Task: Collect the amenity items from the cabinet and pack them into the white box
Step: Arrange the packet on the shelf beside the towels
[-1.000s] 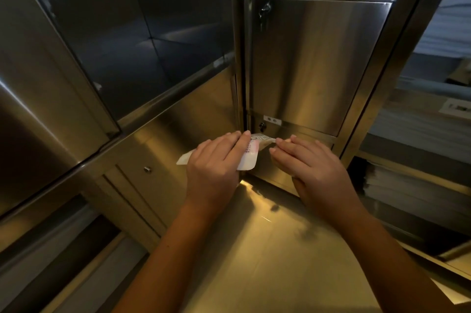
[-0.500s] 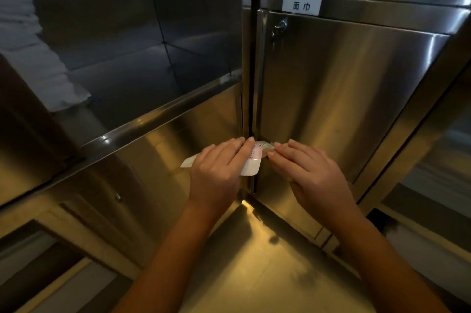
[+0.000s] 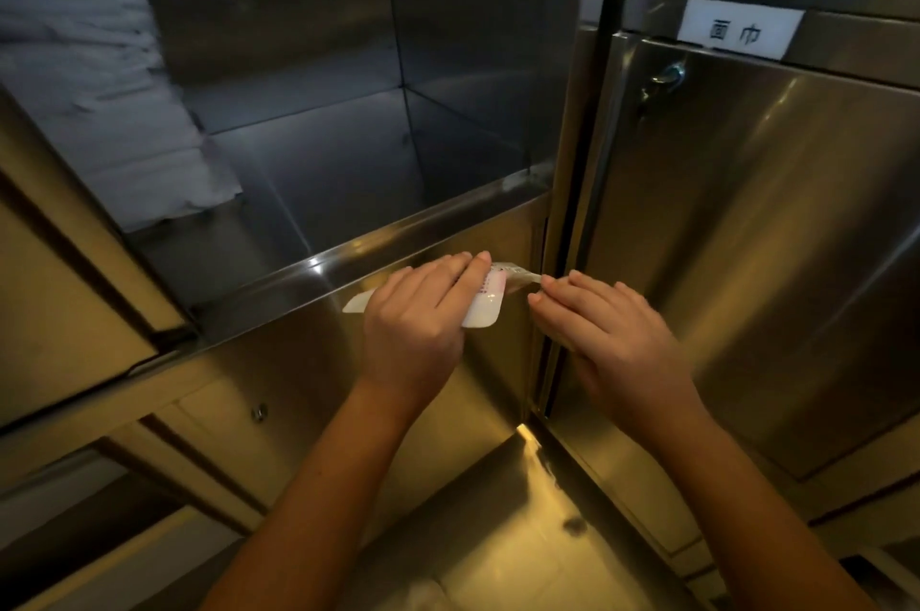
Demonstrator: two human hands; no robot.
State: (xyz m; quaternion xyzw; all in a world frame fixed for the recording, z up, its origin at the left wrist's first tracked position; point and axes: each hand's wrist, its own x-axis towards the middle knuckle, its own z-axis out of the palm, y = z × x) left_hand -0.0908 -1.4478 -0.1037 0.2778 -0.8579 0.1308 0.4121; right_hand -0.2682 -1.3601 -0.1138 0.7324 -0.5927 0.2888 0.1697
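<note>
Steel counter [image 3: 498, 536]: lies below both forearms, nearest the onlooker.
Left hand [image 3: 423, 316]: fingers curled over a flat white sachet [image 3: 482, 311], gripping it from above.
Right hand [image 3: 612, 341]: just right of the left one, thumb and forefinger pinching the sachet's crinkled far end.
Sachet: spans the gap between the two hands, its corners jutting out on either side of the left palm.
Closed door [image 3: 747, 237]: steel, beyond the right hand, lock [image 3: 667, 77] near its top.
Open compartment [image 3: 348, 152]: above and beyond the left hand.
Folded white linen [image 3: 99, 112]: stacked far left of it, blurred.
Paper label [image 3: 739, 30]: above the door.
</note>
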